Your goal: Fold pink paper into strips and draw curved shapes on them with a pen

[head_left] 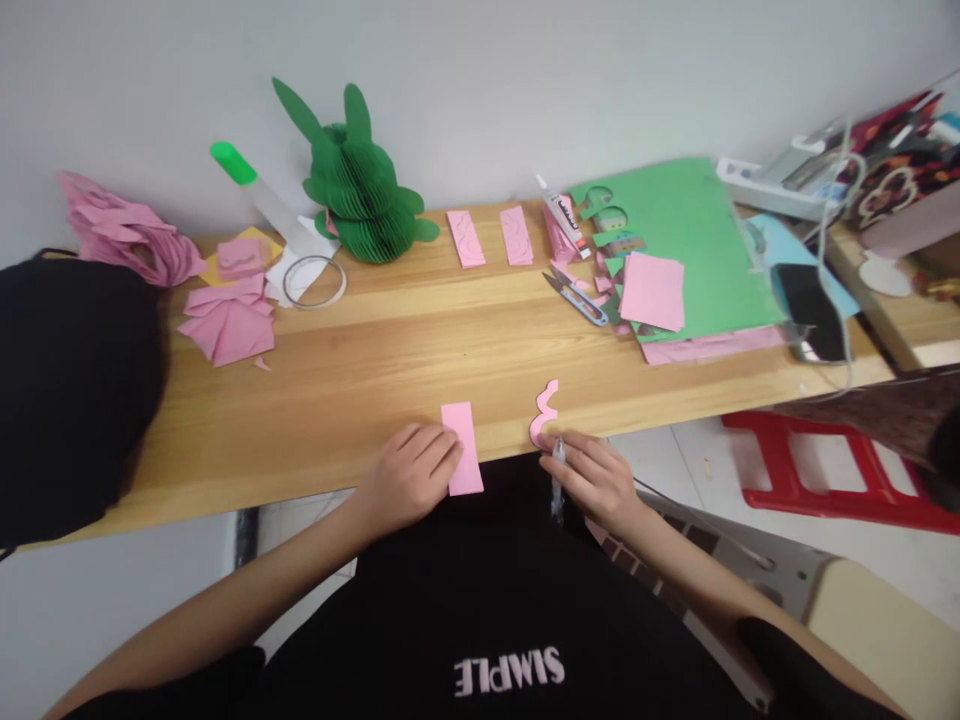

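At the table's front edge, my left hand has its fingers curled over the left side of a pink paper rectangle, whose lower end reaches past the edge. My right hand is closed on a clear pen that points up and away from me. The fingertips of that hand also touch a pink paper piece with a wavy cut edge. Further back lie two pink paper rectangles, the left one and the right one, both with drawn curved lines.
A green honeycomb-paper figure stands by the wall. Small blue snips, a glue tube, pink squares and green sheets lie right. Tape, folded pink paper and a black bag are left.
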`<state>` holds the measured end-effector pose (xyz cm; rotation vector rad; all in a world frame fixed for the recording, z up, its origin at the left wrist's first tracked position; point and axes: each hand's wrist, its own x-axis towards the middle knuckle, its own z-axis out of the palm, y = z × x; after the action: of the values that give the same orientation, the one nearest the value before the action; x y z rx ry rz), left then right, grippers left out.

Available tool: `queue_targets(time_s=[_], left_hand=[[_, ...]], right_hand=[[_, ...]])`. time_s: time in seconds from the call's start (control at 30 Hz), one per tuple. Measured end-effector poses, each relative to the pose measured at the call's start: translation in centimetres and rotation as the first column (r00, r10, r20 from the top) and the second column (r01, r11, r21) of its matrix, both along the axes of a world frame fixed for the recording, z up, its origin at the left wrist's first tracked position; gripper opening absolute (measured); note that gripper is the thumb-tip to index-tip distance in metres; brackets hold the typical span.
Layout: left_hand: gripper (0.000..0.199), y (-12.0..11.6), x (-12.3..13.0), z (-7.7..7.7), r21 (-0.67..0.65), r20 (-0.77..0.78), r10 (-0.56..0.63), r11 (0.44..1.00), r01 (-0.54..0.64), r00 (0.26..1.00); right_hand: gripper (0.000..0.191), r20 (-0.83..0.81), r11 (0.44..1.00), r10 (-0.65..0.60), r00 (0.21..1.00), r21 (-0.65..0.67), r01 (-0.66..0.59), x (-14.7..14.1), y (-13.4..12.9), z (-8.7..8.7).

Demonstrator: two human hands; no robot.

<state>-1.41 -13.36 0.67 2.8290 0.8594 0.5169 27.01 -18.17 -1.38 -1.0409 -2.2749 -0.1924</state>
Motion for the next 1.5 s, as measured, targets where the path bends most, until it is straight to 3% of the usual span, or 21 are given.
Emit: queue_targets(time_s=[0.07,0.1,0.17,0.2,0.23,0.27,0.4,0.53,0.73,0.87,0.9,0.93,1.0,1.07,1.13,1.2,1.3,1.5], left_hand=[[0.025,-0.4,-0.2,0.6,-0.245,0.187,0.189,0.959,-0.140,0.964],[0.025,-0.2,-0.3,0.9,-0.374,0.250,0.331,0.900,-0.225,0.910],[0.025,1.0,-0.3,1.6,-0.605,0.296,0.605,0.718,-0.345,0.739],[0.028,1.9,-0.1,1.8,-0.653,0.292,0.664,0.664,-0.363,0.689],[0.026,2.9,0.1,2.0,-0.783,0.280,0.742,0.544,-0.303,0.609],[0.026,4.0,0.5,2.1,-0.886,0.238,0.784,0.417,-0.203,0.574],[0.025,7.9,2.7,1.6,-0.937,0.187,0.758,0.329,-0.119,0.625],[0.018,9.8,4.3,1.1,-0.973,0.112,0.737,0.218,-0.078,0.667],[0.009,9.7,4.1,1.5,-0.996,0.029,0.762,0.077,-0.046,0.647],[0.026,8.2,3.1,2.6,-0.994,-0.081,0.632,0.005,-0.108,0.771],[0.027,7.9,2.9,2.9,-0.990,-0.101,0.572,0.024,-0.140,0.814],[0.027,7.5,2.8,3.2,-0.979,-0.115,0.501,0.090,-0.185,0.857],[0.025,7.2,2.7,3.4,-0.860,-0.134,0.365,0.418,-0.291,0.921],[0.022,7.3,3.0,3.0,-0.615,-0.095,0.325,0.724,-0.313,0.941],[0.025,8.0,3.5,2.1,-0.403,-0.004,0.294,0.874,-0.271,0.956],[0.035,8.9,3.9,1.0,-0.298,0.016,0.181,0.940,-0.168,0.983],[0.043,9.9,4.3,-0.3,-0.273,-0.024,0.070,0.959,-0.074,0.997],[0.046,9.8,4.1,-0.7,-0.236,-0.042,0.109,0.965,-0.116,0.993]], right_hand=[[0.017,-0.020,0.999,-0.003,1.000,0.038,0.004,0.1,-0.1,-0.2],[0.017,-0.032,0.999,-0.005,0.999,0.049,0.007,0.1,-0.1,-0.3],[0.017,-0.055,0.998,-0.012,0.998,0.059,0.015,0.1,0.1,-0.3],[0.018,-0.066,0.998,-0.018,0.998,0.060,0.022,0.1,0.2,-0.2],[0.018,-0.075,0.997,-0.025,0.997,0.065,0.030,0.1,0.4,-0.1],[0.019,-0.084,0.996,-0.037,0.996,0.074,0.043,0.0,0.7,0.1],[0.026,-0.136,0.984,-0.105,0.985,0.132,0.123,-0.2,2.0,0.8],[0.035,-0.198,0.969,-0.191,0.961,0.120,0.218,0.1,3.2,1.0],[0.038,-0.236,0.940,-0.276,0.932,0.136,0.313,0.4,4.9,1.9],[0.039,-0.232,0.941,-0.294,0.927,0.100,0.323,0.4,5.8,2.3],[0.039,-0.233,0.943,-0.295,0.927,0.087,0.322,0.4,6.0,2.3],[0.039,-0.237,0.945,-0.292,0.927,0.074,0.317,0.4,6.1,2.2],[0.039,-0.254,0.949,-0.288,0.923,0.054,0.311,0.1,6.2,2.1],[0.038,-0.278,0.951,-0.288,0.916,0.032,0.309,-0.4,6.2,1.9],[0.035,-0.287,0.962,-0.255,0.923,0.020,0.272,-1.1,6.1,1.7],[0.029,-0.261,0.983,-0.174,0.950,0.005,0.181,-2.0,6.0,1.4],[0.019,-0.215,0.999,-0.048,0.975,-0.035,0.041,-3.1,5.6,0.8],[0.014,-0.148,0.995,0.003,0.989,-0.103,-0.018,-3.7,5.7,0.2]])
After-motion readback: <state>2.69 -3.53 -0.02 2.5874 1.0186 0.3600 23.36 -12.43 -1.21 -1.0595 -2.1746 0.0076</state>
